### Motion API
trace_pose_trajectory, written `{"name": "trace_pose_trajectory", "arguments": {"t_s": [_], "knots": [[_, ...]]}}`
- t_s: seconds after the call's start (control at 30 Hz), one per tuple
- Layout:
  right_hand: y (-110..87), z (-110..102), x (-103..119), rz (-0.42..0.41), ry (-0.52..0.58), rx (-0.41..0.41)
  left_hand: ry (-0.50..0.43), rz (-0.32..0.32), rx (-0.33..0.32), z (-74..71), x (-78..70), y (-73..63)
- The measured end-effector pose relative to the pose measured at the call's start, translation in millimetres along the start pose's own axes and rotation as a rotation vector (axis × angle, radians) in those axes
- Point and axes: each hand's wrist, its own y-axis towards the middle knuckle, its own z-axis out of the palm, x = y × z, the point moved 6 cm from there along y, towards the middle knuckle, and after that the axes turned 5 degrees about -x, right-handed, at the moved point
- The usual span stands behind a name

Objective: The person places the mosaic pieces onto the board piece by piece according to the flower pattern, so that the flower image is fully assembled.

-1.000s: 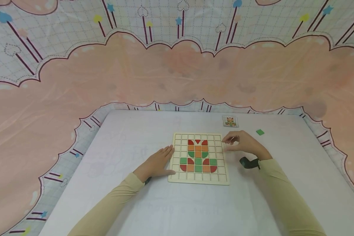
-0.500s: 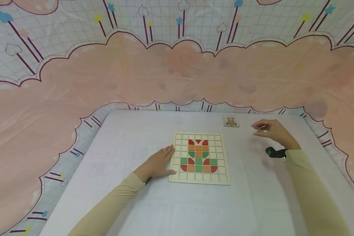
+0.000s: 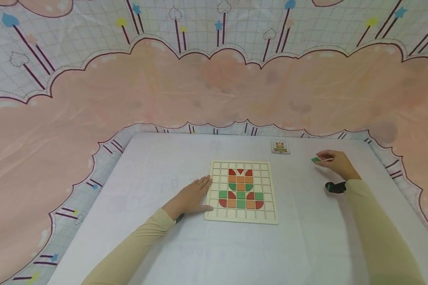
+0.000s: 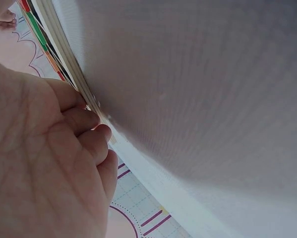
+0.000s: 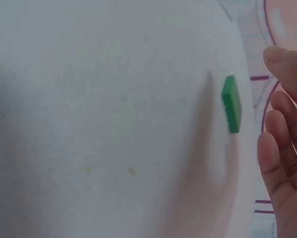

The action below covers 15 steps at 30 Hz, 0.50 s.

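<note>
A square wooden grid board [image 3: 217,215] bears red, orange and green tiles [image 3: 240,194] arranged like a flower. My left hand [image 3: 189,197] rests at the board's left edge, fingers extended and thumb on the lower left corner. In the left wrist view, the fingertips [image 4: 103,131] touch the edge of the board [image 4: 64,47]. Off to the right lies a single green tile [image 3: 315,160] on the white table. Over it is my right hand [image 3: 336,163], thumb and fingers apart. The right wrist view shows the green tile [image 5: 232,105] on the tabletop, with a gap between it and the fingers [image 5: 269,151].
A small pattern card [image 3: 280,147] with a similar flower design lies beyond the board's far right corner. The white tabletop [image 3: 157,158] ends at a back edge, where a patterned cloth [image 3: 214,91] hangs.
My right hand has moved right, away from the board's right edge, to the loose green tile. My left hand stays at the board's left edge.
</note>
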Motion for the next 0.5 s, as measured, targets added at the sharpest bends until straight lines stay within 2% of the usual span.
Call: {"name": "trace_pose_trajectory", "arguments": {"t_s": [0.2, 0.5], "knots": [[5.9, 7, -11, 0.051, 0.008, 0.031, 0.016, 0.000, -0.002, 1.5, 0.9, 0.5], [9.4, 16, -13, 0.119, 0.032, 0.116, 0.009, 0.005, -0.006, 3.0, 1.5, 1.0]]}}
